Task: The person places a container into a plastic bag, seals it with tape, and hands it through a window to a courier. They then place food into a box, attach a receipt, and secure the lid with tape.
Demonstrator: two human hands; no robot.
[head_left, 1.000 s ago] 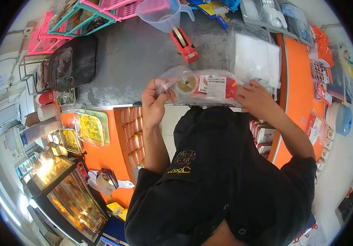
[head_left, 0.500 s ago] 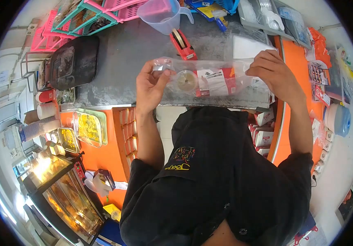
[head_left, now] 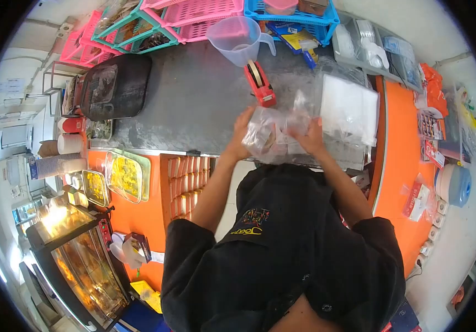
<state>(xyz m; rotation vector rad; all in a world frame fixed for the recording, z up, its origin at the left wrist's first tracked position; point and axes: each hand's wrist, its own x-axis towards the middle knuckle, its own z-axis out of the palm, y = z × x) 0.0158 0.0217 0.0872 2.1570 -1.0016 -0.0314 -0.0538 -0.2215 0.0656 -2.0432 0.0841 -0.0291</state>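
A clear plastic bag point(head_left: 264, 135) is bunched up between my two hands, low over the near edge of the grey work surface. My left hand point(head_left: 240, 133) grips its left side, with the fingers partly hidden behind the film. On the other side, my right hand point(head_left: 311, 138) has its fingers closed on the bag's gathered plastic, part of which sticks up. The bag's contents are hard to make out through the creases and glare. Just beyond it stands a red tape dispenser point(head_left: 260, 84).
A stack of white sheets point(head_left: 349, 110) lies right of my hands. Behind the dispenser stands a clear measuring jug point(head_left: 234, 41), beside pink baskets point(head_left: 202, 16) and a blue basket point(head_left: 326, 25). A black tray point(head_left: 133, 83) is at left, a lit display cabinet point(head_left: 86, 271) lower left.
My hands have come closer together and lower. The bag, stretched out flat before with a round container and a red-and-white packet showing, is now bunched up. My view has shifted slightly.
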